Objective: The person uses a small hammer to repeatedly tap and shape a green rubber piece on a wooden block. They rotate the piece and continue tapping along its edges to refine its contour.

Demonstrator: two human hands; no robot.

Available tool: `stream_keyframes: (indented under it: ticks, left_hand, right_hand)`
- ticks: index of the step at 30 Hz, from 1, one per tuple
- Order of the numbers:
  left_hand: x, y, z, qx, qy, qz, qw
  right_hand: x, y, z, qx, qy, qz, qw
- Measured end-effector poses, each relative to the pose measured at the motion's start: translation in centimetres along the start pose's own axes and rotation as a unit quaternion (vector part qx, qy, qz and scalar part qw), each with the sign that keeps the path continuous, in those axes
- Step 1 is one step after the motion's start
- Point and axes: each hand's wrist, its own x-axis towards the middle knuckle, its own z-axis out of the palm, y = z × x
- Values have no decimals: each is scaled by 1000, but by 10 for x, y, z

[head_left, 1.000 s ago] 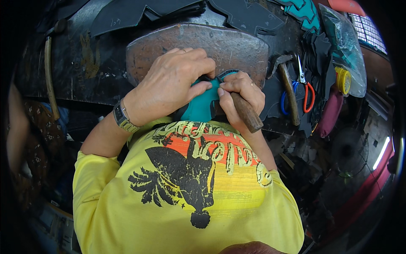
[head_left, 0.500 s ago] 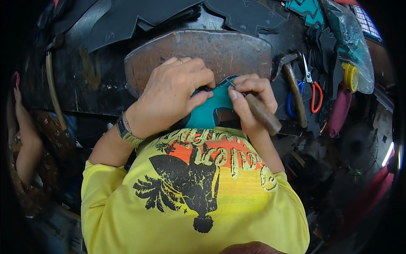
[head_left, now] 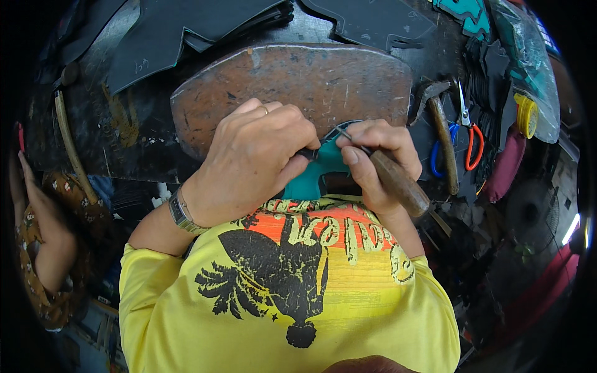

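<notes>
Fingers [head_left: 303, 132] of the left hand [head_left: 249, 158] are closed narrowly on a teal piece [head_left: 336, 158] held between both hands at the near edge of a wooden board [head_left: 298, 81]. A dark bit is pinched under the left thumb, though what it is cannot be told. By the right hand [head_left: 388, 149] a wooden handle [head_left: 401, 183] is gripped, its butt pointed toward the body; a thin metal tip [head_left: 343, 133] is seen beyond the right fingers, and whether it belongs to the handle cannot be made out. The teal piece is apparently pinned by the left so that its upper edge is kept steady under the tip, while its lower end is rested close against a yellow shirt [head_left: 261, 311], perhaps for support.

The left hand is arched with its back turned up, its wrist ringed by a watch [head_left: 181, 211]; the right is turned inward, thumb toward the left, forearm drawn close to the torso. At the right of the tabletop [head_left: 140, 158], a hammer [head_left: 443, 143] and red-and-blue scissors [head_left: 475, 149] are laid side by side, presumably for easy reach. Dark sheets [head_left: 205, 31] are stacked beyond the board, well apart from the hands.
</notes>
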Motion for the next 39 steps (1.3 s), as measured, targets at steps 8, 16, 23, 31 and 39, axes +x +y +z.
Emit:
stream_keyframes:
  ticks: [8, 16, 23, 31, 39]
  left_hand:
    - [0, 2, 7, 3, 68, 9, 998]
    - [-9, 3, 4, 28, 96, -8, 995]
    - [-4, -3, 21, 67, 137, 18, 988]
    - [-2, -2, 31, -2, 151, 12, 989]
    - [-1, 0, 35, 12, 158, 17, 987]
  right_hand:
    - [9, -22, -38, -121, -44, 52, 990]
    - [-2, -42, -96, -277, 106, 67, 953]
    - [-13, -17, -129, -646, 44, 64, 760]
    - [-1, -29, -128, -536, 110, 98, 831]
    - [-24, -33, -60, -342, -49, -63, 936]
